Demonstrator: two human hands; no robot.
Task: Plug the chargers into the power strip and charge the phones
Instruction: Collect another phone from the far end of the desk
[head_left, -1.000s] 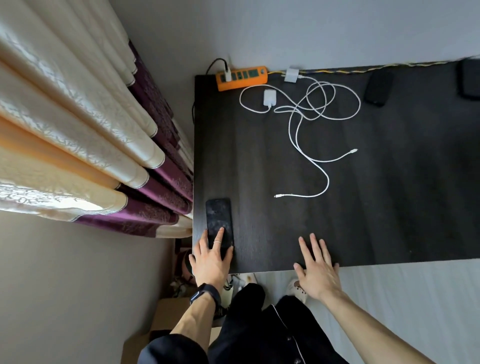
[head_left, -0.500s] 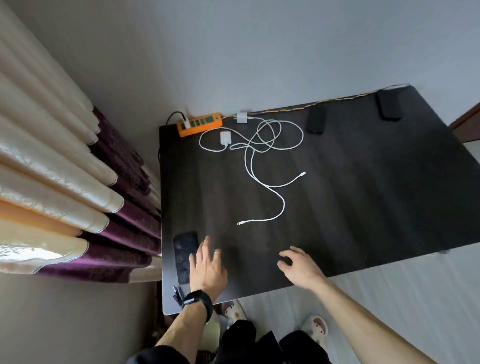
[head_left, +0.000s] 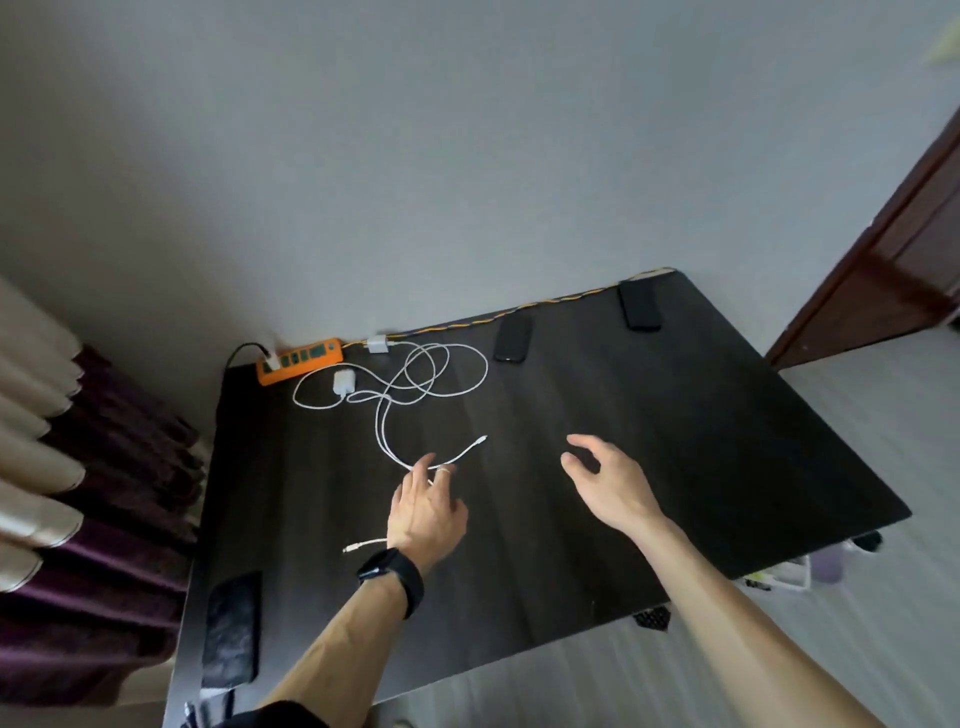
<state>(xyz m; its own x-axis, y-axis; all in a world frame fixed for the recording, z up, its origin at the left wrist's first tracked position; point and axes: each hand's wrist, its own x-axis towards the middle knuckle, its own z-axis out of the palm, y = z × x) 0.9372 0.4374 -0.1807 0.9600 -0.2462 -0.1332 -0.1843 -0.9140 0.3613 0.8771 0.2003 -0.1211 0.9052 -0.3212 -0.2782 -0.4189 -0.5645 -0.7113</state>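
Observation:
An orange power strip (head_left: 300, 360) lies at the dark table's far left corner. Two white charger bricks sit near it: one (head_left: 344, 382) in front of the strip, one (head_left: 377, 344) at its right end. Their white cables (head_left: 415, 384) lie tangled in loops, with one plug end (head_left: 480, 440) mid-table and another (head_left: 353, 547) beside my left wrist. A black phone (head_left: 232, 626) lies at the near left edge; two more phones (head_left: 513, 338) (head_left: 640, 305) lie at the back. My left hand (head_left: 427, 512) hovers over a cable, fingers apart. My right hand (head_left: 610, 480) is open above the table.
The dark table (head_left: 675, 441) stands against a grey wall. Cream and purple curtains (head_left: 78, 493) hang at the left. A yellow braided cord (head_left: 519, 310) runs along the table's back edge. A brown door frame (head_left: 893, 249) is at the right.
Both hands have left the near table edge and reached forward to mid-table; my left hand came off the near phone. The view has tilted up.

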